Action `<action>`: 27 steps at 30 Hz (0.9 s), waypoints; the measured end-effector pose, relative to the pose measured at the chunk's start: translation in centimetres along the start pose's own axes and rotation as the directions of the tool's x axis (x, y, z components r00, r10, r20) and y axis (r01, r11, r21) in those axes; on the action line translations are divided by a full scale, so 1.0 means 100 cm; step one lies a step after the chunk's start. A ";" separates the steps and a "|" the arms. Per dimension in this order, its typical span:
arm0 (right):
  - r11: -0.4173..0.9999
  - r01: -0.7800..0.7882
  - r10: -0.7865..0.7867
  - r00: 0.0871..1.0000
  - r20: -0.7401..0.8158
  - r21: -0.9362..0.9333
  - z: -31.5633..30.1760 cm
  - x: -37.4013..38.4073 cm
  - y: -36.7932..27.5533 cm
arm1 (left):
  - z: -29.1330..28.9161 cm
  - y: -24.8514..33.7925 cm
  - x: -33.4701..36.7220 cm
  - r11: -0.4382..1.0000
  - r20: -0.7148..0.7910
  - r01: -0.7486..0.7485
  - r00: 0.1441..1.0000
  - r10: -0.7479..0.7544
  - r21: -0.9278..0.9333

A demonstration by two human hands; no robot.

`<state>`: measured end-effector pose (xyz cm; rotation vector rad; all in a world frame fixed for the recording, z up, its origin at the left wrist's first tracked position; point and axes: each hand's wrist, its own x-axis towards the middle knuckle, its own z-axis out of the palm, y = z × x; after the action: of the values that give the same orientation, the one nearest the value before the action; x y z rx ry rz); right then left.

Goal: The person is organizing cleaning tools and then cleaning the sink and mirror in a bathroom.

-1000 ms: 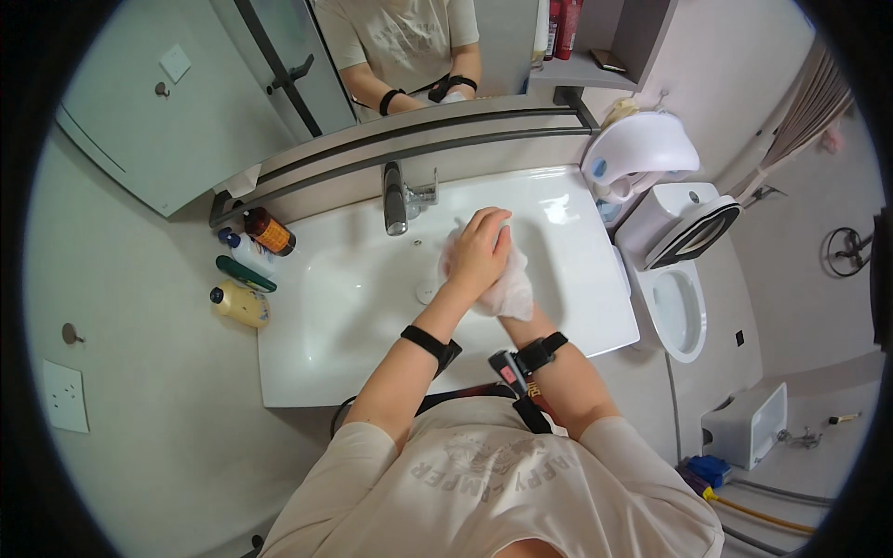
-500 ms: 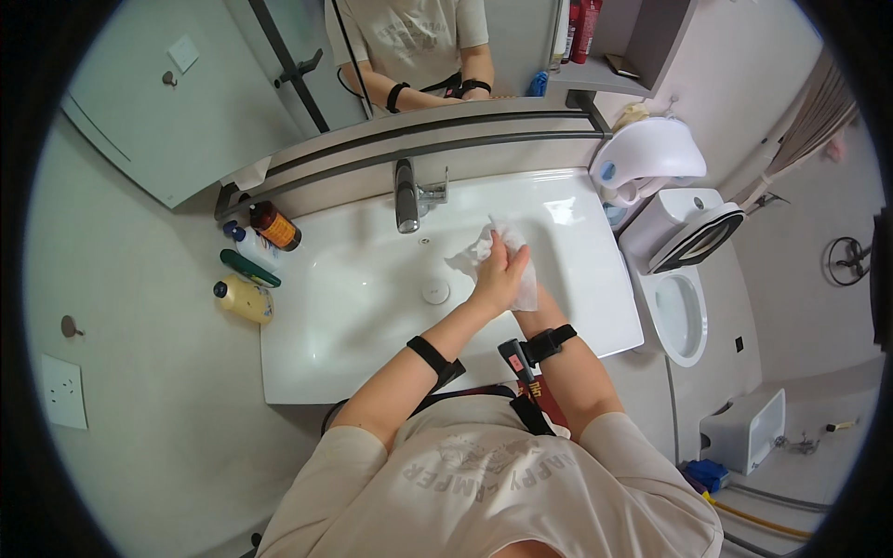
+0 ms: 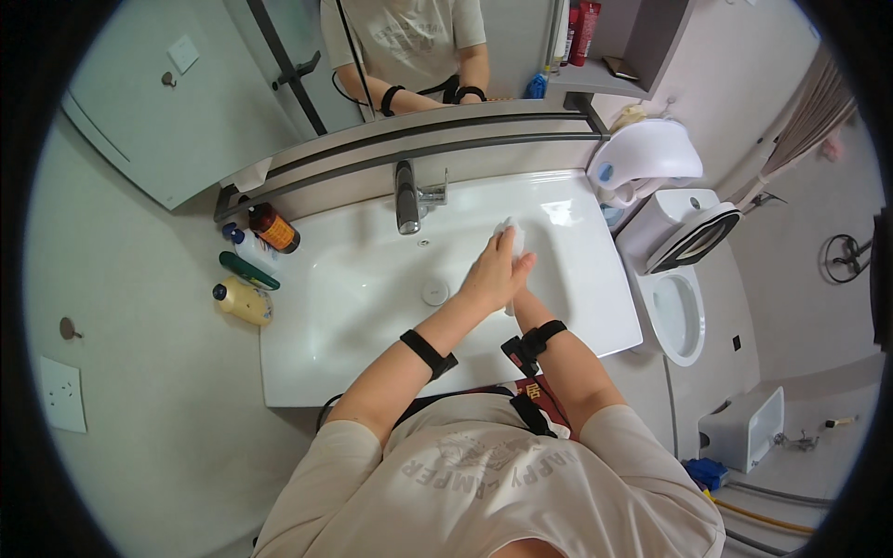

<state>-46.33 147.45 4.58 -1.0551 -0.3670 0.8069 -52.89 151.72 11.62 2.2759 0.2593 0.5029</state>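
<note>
Head view: over the sink (image 3: pixel 358 325), the left hand (image 3: pixel 488 279) has its grip closed on a crumpled white cloth (image 3: pixel 516 240). The cloth shows from twelve to three o'clock of that grip, between fingers and thumb, with a scrap at five. The right hand (image 3: pixel 525 298) lies mostly hidden beneath; I cannot tell its grip. The tap (image 3: pixel 406 200) stands at ten o'clock from the hands, the drain plug (image 3: pixel 434 293) near eight.
</note>
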 end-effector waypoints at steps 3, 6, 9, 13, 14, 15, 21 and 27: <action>0.910 0.184 -0.214 0.976 -0.042 -0.372 -0.007 0.010 0.004 | -0.026 0.011 0.016 0.977 0.037 -0.041 0.999 0.034 0.209; 0.887 -0.365 0.348 0.931 0.110 0.283 0.067 -0.037 -0.054 | -0.052 -0.020 0.018 0.858 -0.073 -0.071 0.989 0.125 0.509; 0.702 -0.395 0.359 0.915 0.184 0.593 0.076 -0.048 -0.038 | -0.043 -0.033 0.029 0.708 -0.089 -0.183 0.940 0.329 0.683; 0.531 0.367 -0.071 0.917 0.392 -0.764 0.057 -0.034 -0.014 | -0.020 -0.052 0.026 0.501 -0.005 -0.256 0.887 0.462 0.827; 0.482 0.395 -0.135 0.915 0.379 -0.782 0.058 -0.031 -0.014 | -0.015 -0.051 0.025 0.418 0.008 -0.283 0.835 0.550 0.863; 0.431 0.410 -0.175 0.912 0.371 -0.804 0.056 -0.029 -0.015 | -0.013 -0.050 0.023 0.418 0.009 -0.287 0.833 0.553 0.862; 0.037 0.461 -0.282 0.856 0.434 -0.887 0.054 -0.027 -0.017 | -0.011 -0.053 0.008 0.390 0.030 -0.216 0.903 0.429 0.895; -0.244 0.443 -0.268 0.824 0.499 -0.863 0.046 -0.033 -0.030 | -0.026 -0.031 -0.007 0.660 0.165 -0.247 0.969 0.185 0.710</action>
<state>-50.14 147.18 9.73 -2.1997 -1.5654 -0.2539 -54.76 155.25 10.75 3.1413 0.1580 0.4798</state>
